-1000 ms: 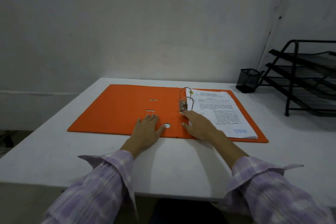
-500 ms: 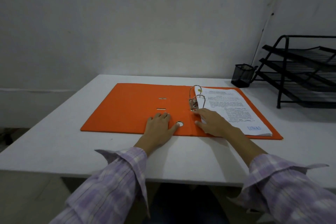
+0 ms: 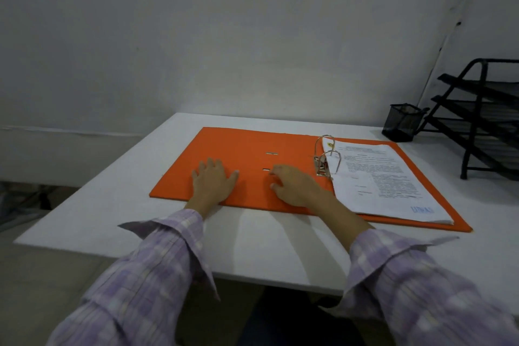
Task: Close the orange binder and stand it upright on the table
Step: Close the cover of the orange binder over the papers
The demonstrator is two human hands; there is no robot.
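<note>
The orange binder (image 3: 238,149) lies wide open and flat on the white table (image 3: 266,244). Its metal rings (image 3: 325,159) stand up near the middle, and a stack of printed papers (image 3: 384,182) rests on its right half. My left hand (image 3: 214,182) lies flat, fingers spread, on the bare left cover near its front edge. My right hand (image 3: 295,184) rests on the spine area just left of the rings, fingers loosely curled and covering the spine's hole. Neither hand holds anything.
A black mesh pen cup (image 3: 401,122) stands at the table's back right. A black tiered paper tray (image 3: 483,118) stands at the far right. A grey wall runs behind the table. The table's front edge is close to my sleeves.
My left hand has slid left across the open cover. My right hand has moved left off the papers onto the spine area. The view has shifted left.
</note>
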